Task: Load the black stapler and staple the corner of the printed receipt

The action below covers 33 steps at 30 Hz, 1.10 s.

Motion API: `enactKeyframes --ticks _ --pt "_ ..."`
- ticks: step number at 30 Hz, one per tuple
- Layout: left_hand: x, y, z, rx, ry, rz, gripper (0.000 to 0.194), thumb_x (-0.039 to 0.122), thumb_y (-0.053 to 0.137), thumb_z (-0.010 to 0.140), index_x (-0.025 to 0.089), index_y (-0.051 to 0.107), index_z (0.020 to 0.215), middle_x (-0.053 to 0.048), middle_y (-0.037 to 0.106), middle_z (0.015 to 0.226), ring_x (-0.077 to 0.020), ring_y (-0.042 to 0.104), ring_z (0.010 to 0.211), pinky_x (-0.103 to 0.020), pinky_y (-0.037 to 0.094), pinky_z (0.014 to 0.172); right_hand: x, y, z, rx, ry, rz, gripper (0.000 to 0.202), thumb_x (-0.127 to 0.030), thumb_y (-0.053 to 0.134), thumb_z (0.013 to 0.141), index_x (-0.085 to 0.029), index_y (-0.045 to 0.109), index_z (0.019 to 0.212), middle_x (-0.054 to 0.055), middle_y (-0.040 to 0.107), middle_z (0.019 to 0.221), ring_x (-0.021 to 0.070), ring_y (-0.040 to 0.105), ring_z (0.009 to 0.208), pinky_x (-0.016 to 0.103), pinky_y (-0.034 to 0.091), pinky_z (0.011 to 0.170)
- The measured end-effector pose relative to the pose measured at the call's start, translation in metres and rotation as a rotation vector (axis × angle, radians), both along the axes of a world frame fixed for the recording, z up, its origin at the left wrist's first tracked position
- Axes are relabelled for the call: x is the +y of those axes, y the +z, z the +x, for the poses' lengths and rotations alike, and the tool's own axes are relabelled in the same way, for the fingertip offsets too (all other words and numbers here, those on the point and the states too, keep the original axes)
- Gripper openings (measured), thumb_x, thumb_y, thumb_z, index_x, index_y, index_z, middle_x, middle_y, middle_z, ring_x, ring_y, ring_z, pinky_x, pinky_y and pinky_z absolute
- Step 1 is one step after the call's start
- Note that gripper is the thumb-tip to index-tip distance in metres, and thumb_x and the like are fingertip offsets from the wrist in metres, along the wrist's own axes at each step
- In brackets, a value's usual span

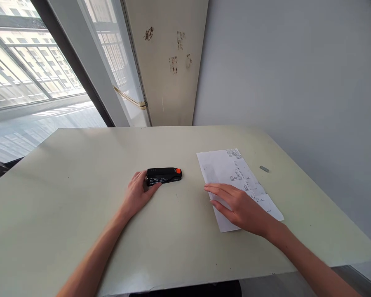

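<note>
At the black stapler's (164, 175) end, left hand (138, 194) partly open, fingers and thumb touching it.

A pale, smooth-topped desk (80, 214) is seen. On it are laid a black stapler with an orange-red end (163, 175), a white rectangular printed paper sheet (216, 165) and, near the sheet's far side, a small flat grey strip (264, 168).

Two hands, one stapler, one top sheet
The count is one left hand (137, 193), one right hand (243, 208), one black stapler (163, 175), one small grey strip (264, 169), one table (80, 206) and four brown patches (149, 34) on one cream panel (170, 93); one printed sheet (216, 167) shows, and whether more lie under it is unclear.
</note>
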<state>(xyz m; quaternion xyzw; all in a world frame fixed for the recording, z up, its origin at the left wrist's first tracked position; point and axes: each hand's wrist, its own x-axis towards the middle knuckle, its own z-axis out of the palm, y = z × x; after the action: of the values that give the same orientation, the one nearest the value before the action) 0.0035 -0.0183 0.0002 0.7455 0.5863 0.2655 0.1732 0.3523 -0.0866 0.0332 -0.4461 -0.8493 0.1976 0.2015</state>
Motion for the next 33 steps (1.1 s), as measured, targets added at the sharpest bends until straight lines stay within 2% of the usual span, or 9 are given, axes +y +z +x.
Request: enactKeyframes --ticks 7,10,13,17,23,28,33 --pt "-0.002 -0.004 -0.002 -0.003 -0.008 0.047 0.027 0.049 0.061 0.095 0.023 0.055 0.094 -0.004 0.064 0.089 -0.0266 0.060 0.096 -0.036 0.048 0.078 0.022 0.019 -0.030 0.016 0.076 0.040 0.041 -0.031 0.048 0.107 -0.034 0.054 0.147 0.004 0.067 0.143 0.0260 0.066 0.128 0.049 0.059 0.105" --pt "-0.002 -0.006 -0.002 -0.013 -0.024 0.059 0.024 0.047 0.061 0.096 0.023 0.057 0.100 -0.004 0.065 0.092 -0.0266 0.060 0.099 -0.036 0.049 0.080 0.035 0.019 -0.049 0.022 0.106 0.074 0.042 -0.027 0.051 0.105 -0.033 0.053 0.147 0.004 0.067 0.143 0.0249 0.066 0.127 0.047 0.059 0.104" --pt "-0.002 -0.008 -0.003 -0.029 -0.027 0.060 0.026 0.045 0.063 0.095 0.023 0.059 0.107 -0.005 0.067 0.096 -0.0272 0.060 0.101 -0.037 0.049 0.081 0.050 0.015 -0.068 0.016 0.139 0.139 0.047 -0.023 0.053 0.103 -0.032 0.050 0.149 0.005 0.064 0.145 0.0269 0.063 0.131 0.051 0.054 0.109" --pt "-0.002 -0.009 -0.003 -0.045 -0.022 0.067 0.027 0.046 0.064 0.094 0.022 0.059 0.106 -0.006 0.067 0.097 -0.0278 0.061 0.101 -0.038 0.050 0.082 0.072 0.009 -0.090 -0.005 0.115 0.190 0.049 -0.023 0.058 0.101 -0.029 0.049 0.149 0.008 0.063 0.145 0.0292 0.060 0.132 0.053 0.050 0.111" --pt "-0.003 -0.011 -0.004 -0.071 -0.047 0.079 0.026 0.044 0.063 0.094 0.022 0.059 0.107 -0.006 0.068 0.098 -0.0277 0.060 0.102 -0.039 0.050 0.084 0.092 -0.001 -0.109 -0.030 0.051 0.092 0.043 -0.026 0.067 0.097 -0.025 0.058 0.139 0.008 0.071 0.128 0.0282 0.066 0.117 0.048 0.054 0.099" --pt "-0.004 -0.013 -0.004 -0.078 -0.037 0.068 0.026 0.044 0.063 0.094 0.021 0.060 0.107 -0.007 0.067 0.097 -0.0285 0.060 0.102 -0.041 0.050 0.084 0.096 -0.009 -0.115 -0.022 0.040 -0.028 0.028 -0.027 0.066 0.098 -0.026 0.064 0.126 0.006 0.073 0.116 0.0242 0.068 0.106 0.038 0.055 0.083" --pt "-0.006 -0.012 -0.004 -0.096 -0.037 0.038 0.029 0.044 0.065 0.092 0.022 0.060 0.111 -0.006 0.068 0.098 -0.0288 0.061 0.102 -0.041 0.051 0.085 0.095 -0.010 -0.114 0.038 0.032 -0.063 0.019 -0.025 0.067 0.098 -0.026 0.066 0.117 0.004 0.073 0.109 0.0223 0.068 0.101 0.034 0.053 0.079"
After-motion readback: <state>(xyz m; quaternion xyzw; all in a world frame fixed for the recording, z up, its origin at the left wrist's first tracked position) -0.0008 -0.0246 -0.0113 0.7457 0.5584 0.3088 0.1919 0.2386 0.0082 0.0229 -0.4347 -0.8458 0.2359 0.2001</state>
